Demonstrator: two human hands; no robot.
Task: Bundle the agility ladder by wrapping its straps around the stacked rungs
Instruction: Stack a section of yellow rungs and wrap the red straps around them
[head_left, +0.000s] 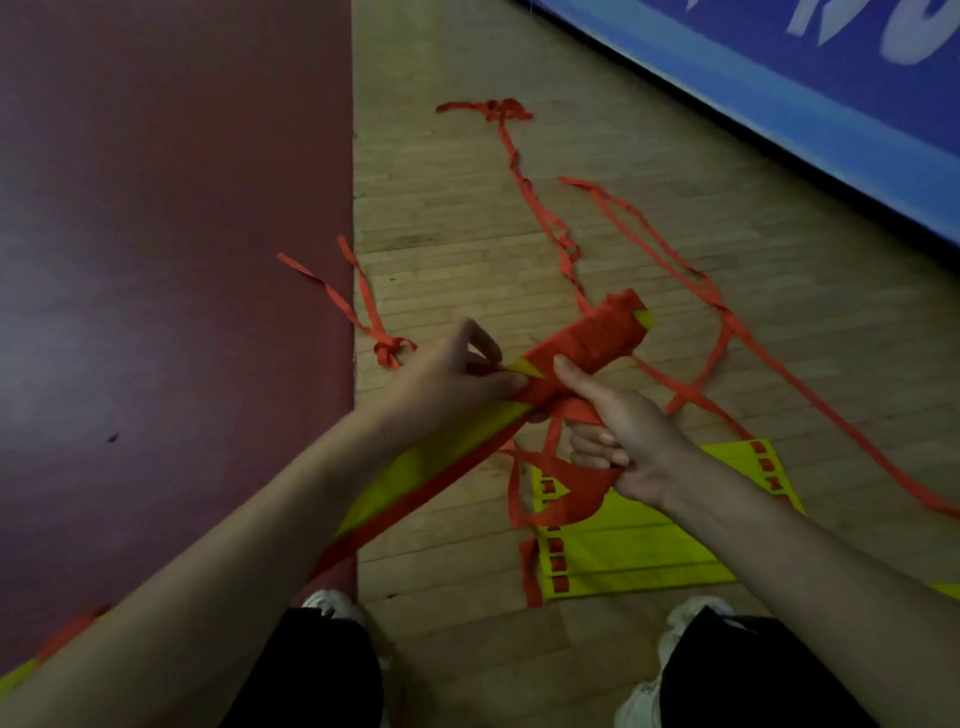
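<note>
- Dark red floor mat (156, 260) fills the left; pale wooden plank floor (441, 208) lies beside it. A blue board with white lettering (779, 93) edges the upper right.
- Long stack of yellow plastic rungs (415, 467) is held slantwise above the floor between both hands, its far end wound in red webbing strap (597, 332).
- Second flat yellow rung stack (649, 545) lies on the floor under the right forearm.
- Loose strap lengths (540, 218) trail across the floor, knotted in places.
- Left hand (452, 379): grip closed round the long stack at the wrapping's near edge.
- Right hand (628, 431): grip curled round a strap loop, thumb against the wrapping.
- White shoes (324, 603) show at the bottom.
</note>
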